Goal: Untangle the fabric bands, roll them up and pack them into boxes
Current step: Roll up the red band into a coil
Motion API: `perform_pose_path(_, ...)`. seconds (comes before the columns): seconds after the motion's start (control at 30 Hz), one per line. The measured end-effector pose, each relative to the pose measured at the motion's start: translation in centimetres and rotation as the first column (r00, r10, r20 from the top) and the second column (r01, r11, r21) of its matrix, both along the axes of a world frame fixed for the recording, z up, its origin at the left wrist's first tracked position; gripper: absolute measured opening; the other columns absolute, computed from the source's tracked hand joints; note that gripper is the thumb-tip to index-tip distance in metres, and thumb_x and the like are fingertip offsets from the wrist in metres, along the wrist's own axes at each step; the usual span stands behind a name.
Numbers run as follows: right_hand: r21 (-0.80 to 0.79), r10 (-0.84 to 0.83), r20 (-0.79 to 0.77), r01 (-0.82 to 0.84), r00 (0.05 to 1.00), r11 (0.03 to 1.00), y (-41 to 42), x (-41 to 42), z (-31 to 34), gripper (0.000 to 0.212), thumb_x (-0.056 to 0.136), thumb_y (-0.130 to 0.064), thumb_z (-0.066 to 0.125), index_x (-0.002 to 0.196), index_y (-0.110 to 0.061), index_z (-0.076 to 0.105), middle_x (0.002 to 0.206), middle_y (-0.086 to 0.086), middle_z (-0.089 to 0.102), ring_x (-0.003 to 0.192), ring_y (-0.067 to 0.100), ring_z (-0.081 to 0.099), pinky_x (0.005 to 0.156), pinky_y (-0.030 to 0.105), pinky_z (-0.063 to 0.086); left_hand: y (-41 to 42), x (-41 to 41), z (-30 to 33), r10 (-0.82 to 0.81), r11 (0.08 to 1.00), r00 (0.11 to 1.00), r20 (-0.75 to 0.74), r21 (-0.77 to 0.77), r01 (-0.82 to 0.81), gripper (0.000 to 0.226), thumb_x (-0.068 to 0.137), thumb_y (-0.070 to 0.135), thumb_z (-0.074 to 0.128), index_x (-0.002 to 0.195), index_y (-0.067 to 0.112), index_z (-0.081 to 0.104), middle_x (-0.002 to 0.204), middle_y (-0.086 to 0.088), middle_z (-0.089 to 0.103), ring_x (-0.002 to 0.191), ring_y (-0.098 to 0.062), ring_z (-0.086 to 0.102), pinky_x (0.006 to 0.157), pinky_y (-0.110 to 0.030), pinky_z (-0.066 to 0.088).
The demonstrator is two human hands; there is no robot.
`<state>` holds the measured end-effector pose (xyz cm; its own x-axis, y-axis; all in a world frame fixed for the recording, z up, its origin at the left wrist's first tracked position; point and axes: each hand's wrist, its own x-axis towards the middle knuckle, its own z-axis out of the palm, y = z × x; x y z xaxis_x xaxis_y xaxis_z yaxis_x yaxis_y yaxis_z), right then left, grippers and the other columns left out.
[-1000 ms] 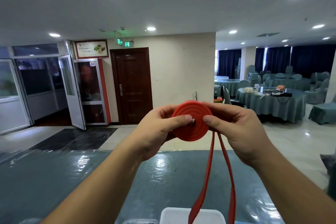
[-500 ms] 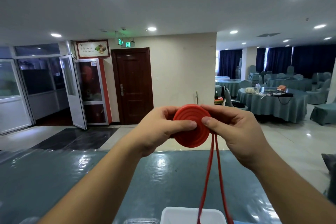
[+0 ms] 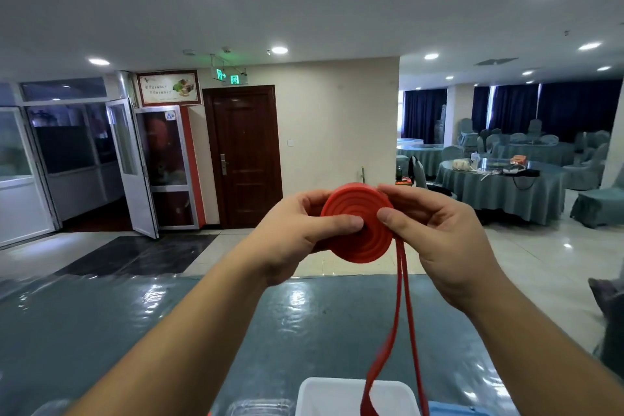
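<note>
A red fabric band is wound into a flat coil (image 3: pixel 358 240) held up in front of me at chest height. My left hand (image 3: pixel 300 233) grips the coil from the left, thumb pressed on its face. My right hand (image 3: pixel 445 233) grips it from the right, thumb near the centre. Two loose strands of the band (image 3: pixel 400 307) hang from the coil's lower right down past the bottom edge. A white box (image 3: pixel 324 395) sits on the table directly below, partly cut off by the frame.
A teal table (image 3: pixel 135 321) under a glossy plastic cover spreads below my arms. A clear plastic lid or container (image 3: pixel 256 407) lies left of the white box. Beyond are a tiled floor, a dark door and round tables with chairs at the right.
The coil has been turned a little further and grown slightly. The hanging strands have swung closer together. Both hands keep their hold and sit marginally lower in view.
</note>
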<state>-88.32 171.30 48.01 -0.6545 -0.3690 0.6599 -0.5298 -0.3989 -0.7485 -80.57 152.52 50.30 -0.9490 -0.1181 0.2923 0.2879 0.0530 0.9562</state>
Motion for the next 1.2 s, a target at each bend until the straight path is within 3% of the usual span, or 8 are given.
perform_pose_path(0.13,-0.048,-0.011,0.017,0.011,1.0,0.999,-0.2,-0.1,-0.4,0.041,0.075,-0.013,0.075,0.117,-0.015,0.073,0.105,0.0,0.08,0.102,0.016,0.076,0.089,0.026,0.06,0.7,-0.3,-1.0,0.039,0.992,0.998,-0.041,0.123,-0.033,0.041,0.085,0.002,0.076,0.125,0.002,0.068,0.111,-0.017,0.076,0.097,-0.027,0.074,0.085,-0.034,0.063)
perform_pose_path(0.3,0.051,-0.009,-0.03,0.01,1.0,0.999,0.0,-0.3,-0.3,0.035,0.076,-0.015,0.076,0.11,-0.021,0.076,0.101,-0.003,0.081,0.1,0.015,0.077,0.09,0.025,0.06,-0.5,-0.5,-0.2,0.034,0.992,0.999,0.035,-0.121,-0.029,0.046,0.081,0.003,0.083,0.124,0.004,0.068,0.112,-0.019,0.076,0.102,-0.03,0.075,0.085,-0.033,0.061)
perform_pose_path(0.47,-0.086,0.029,0.078,-0.022,0.997,0.996,-0.8,-0.4,-0.8,0.044,0.073,-0.02,0.076,0.118,-0.02,0.073,0.109,0.005,0.079,0.107,0.023,0.075,0.092,0.033,0.06,0.4,-0.6,-0.7,0.024,0.995,0.999,-0.037,0.1,-0.02,0.04,0.086,0.002,0.076,0.125,0.0,0.067,0.106,-0.014,0.076,0.096,-0.026,0.074,0.087,-0.037,0.063)
perform_pose_path(0.53,-0.101,0.032,0.096,-0.022,0.995,0.995,-0.8,-0.5,-1.0,0.042,0.074,-0.017,0.075,0.116,-0.019,0.073,0.107,0.005,0.08,0.103,0.022,0.076,0.089,0.032,0.061,0.5,-0.7,-1.1,0.041,0.993,0.998,-0.037,0.115,-0.037,0.043,0.085,0.0,0.077,0.126,0.002,0.065,0.107,-0.014,0.076,0.096,-0.025,0.074,0.087,-0.037,0.062)
perform_pose_path(0.7,0.02,0.034,0.063,-0.035,0.997,0.999,-0.3,-0.4,-1.2,0.038,0.074,-0.015,0.075,0.112,-0.019,0.075,0.101,0.002,0.081,0.098,0.018,0.077,0.085,0.028,0.062,-0.7,-0.5,-0.6,0.028,0.985,1.0,0.005,-0.17,-0.026,0.047,0.079,0.001,0.085,0.123,0.009,0.068,0.111,-0.015,0.076,0.102,-0.028,0.075,0.086,-0.034,0.06)
perform_pose_path(0.93,-0.162,0.05,0.116,-0.03,0.992,0.986,-0.5,0.1,-1.3,0.031,0.08,-0.014,0.069,0.11,-0.012,0.074,0.103,0.005,0.08,0.098,0.022,0.077,0.082,0.025,0.061,0.5,-0.2,-0.9,0.064,0.99,0.997,-0.043,0.126,-0.058,0.046,0.081,-0.001,0.079,0.125,0.003,0.065,0.104,-0.012,0.076,0.093,-0.025,0.075,0.077,-0.033,0.064)
perform_pose_path(1.1,-0.086,-0.023,0.062,0.028,0.998,0.996,-0.1,0.3,-1.7,0.027,0.082,-0.012,0.069,0.108,-0.015,0.075,0.1,-0.001,0.081,0.097,0.017,0.077,0.085,0.023,0.06,0.3,-0.1,-0.8,0.032,0.999,0.999,0.014,-0.021,-0.032,0.049,0.081,-0.003,0.08,0.127,0.008,0.066,0.11,-0.015,0.075,0.095,-0.025,0.075,0.077,-0.032,0.062)
perform_pose_path(1.2,-0.148,0.039,0.136,-0.019,0.99,0.989,-0.3,0.1,-1.9,0.031,0.079,-0.014,0.069,0.109,-0.013,0.075,0.103,0.006,0.08,0.098,0.02,0.077,0.086,0.026,0.061,0.6,0.0,-0.7,0.022,1.0,1.0,-0.017,-0.004,-0.022,0.044,0.084,-0.003,0.078,0.125,0.008,0.069,0.108,-0.013,0.077,0.096,-0.024,0.075,0.078,-0.031,0.062)
